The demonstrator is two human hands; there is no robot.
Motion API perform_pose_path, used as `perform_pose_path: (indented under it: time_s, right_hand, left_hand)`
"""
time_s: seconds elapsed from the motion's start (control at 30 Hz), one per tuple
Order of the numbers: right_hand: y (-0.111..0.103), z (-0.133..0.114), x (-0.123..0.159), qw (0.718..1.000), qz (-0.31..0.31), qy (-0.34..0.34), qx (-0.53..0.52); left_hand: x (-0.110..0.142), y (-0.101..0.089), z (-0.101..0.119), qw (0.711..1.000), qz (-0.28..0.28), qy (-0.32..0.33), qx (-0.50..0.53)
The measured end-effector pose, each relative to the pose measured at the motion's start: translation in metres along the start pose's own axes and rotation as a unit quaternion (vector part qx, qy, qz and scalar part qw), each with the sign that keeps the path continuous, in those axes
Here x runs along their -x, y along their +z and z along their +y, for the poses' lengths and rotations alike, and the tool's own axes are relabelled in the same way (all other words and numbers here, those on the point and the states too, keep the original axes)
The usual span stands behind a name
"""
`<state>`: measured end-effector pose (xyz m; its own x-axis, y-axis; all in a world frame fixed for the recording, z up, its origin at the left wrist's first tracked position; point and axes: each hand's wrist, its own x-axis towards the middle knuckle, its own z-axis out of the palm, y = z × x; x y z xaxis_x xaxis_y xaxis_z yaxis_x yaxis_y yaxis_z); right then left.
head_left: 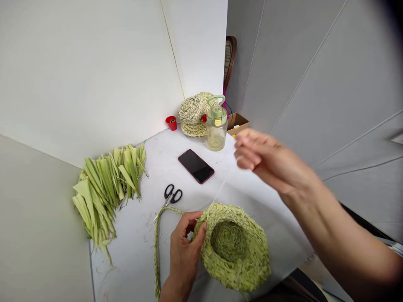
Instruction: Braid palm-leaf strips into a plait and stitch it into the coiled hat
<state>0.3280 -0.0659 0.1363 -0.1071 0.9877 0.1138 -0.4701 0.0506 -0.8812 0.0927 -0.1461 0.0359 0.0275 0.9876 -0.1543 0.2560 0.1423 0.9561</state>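
My left hand [186,243] pinches the left edge of a green woven hat [252,251], whose round hollow faces up toward me. From that edge a long braided cord [156,251] loops out over the table and down past my wrist. My right hand [256,151] is raised above and right of the hat, blurred, with its fingers closed together. A thin pale thread [222,186] runs from the hat's edge up toward the right hand. Whether a needle sits in those fingers cannot be made out.
Black-handled scissors [171,195] lie beside the cord, and a phone [196,166] lies beyond. Green husk strips [107,184] are heaped at the left. At the back stand a red cup [171,123], woven pieces [192,113], a bottle [216,130] and a cardboard box [237,122].
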Motion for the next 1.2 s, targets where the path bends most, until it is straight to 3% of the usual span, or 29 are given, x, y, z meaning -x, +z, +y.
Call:
perform_pose_path:
  time_s: [0.1,0.2,0.33,0.43,0.5,0.6,0.73,0.9,1.2]
  right_hand:
    - [-0.018,-0.025,-0.002,0.986,0.141,-0.083,-0.016]
    - [-0.027,-0.032,0.004,0.975,0.202,-0.096,0.007]
    - [-0.02,-0.013,0.02,0.985,0.135,-0.071,0.086]
    - [-0.008,0.014,0.038,0.984,0.044,-0.003,0.173]
    - [0.0,0.033,0.052,0.972,-0.005,0.036,0.231]
    - [0.01,0.057,0.072,0.937,-0.05,0.01,0.344]
    - [0.014,0.077,0.088,0.851,-0.133,-0.037,0.506]
    - [0.017,0.085,0.091,0.802,-0.151,-0.043,0.576]
    - [0.02,0.091,0.087,0.809,-0.149,-0.056,0.566]
  left_hand:
    - [0.0,-0.001,0.0,1.0,-0.018,-0.009,0.0]
    - [0.001,-0.002,0.003,1.0,-0.026,0.001,-0.003]
    - [0.002,-0.006,0.008,0.996,-0.069,0.034,-0.034]
    - [0.004,-0.009,0.009,0.994,-0.107,0.014,-0.012]
    - [0.006,-0.009,0.009,0.995,-0.093,-0.009,0.017]
    - [0.007,-0.008,0.008,0.997,-0.056,-0.028,0.047]
    - [0.006,-0.007,0.007,0.997,-0.05,-0.031,0.046]
    - [0.006,-0.006,0.005,0.997,-0.037,-0.042,0.061]
    - [0.004,-0.008,0.003,0.997,-0.055,-0.035,0.042]
